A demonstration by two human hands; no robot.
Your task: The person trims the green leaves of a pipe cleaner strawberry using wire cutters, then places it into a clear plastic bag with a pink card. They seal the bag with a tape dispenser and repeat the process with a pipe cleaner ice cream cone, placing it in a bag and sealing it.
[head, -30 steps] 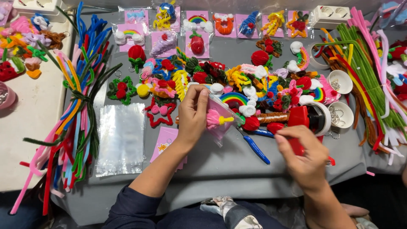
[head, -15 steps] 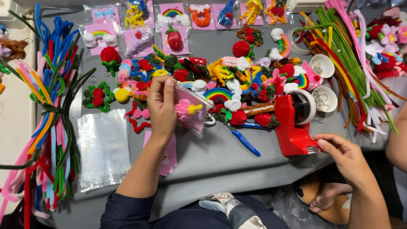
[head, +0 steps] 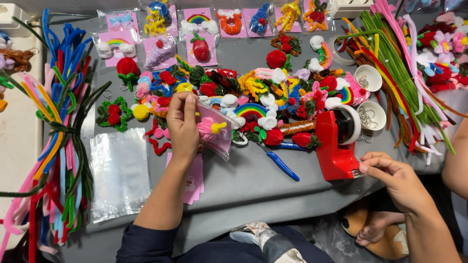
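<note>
**Left hand holds the packet, right hand at the tape dispenser**

The left hand [head: 184, 127] is closed around a small clear packet [head: 214, 130] with a pink backing card and a pink-and-yellow pipe-cleaner charm inside. Thumb and fingers pinch its left side, and the packet lies low over the grey bench [head: 253, 185], near the middle of the scene, with its long axis running from far left to near right. Its free end points right, toward the red tape dispenser [head: 337, 146].

The right hand [head: 390, 173] sits at the near right corner of that dispenser. Its fingertips are pinched together at the cutter end; whether they hold a piece of tape is too small to tell. The dispenser stands between the two hands, touching the right one and a short way to the right of the packet. The right hand is therefore the nearer to it, while the packet lies to the left of the right hand and slightly farther from the person.

Just left of the left forearm lies a stack of empty clear bags [head: 119, 170], with spare pink cards [head: 195, 178] partly under the wrist. A blue pen [head: 282, 166] lies on the bench between packet and dispenser. Finished charms [head: 263, 97] crowd the far middle. Bundles of pipe cleaners [head: 58, 136] line the left edge, and more lie at the far right.
</note>
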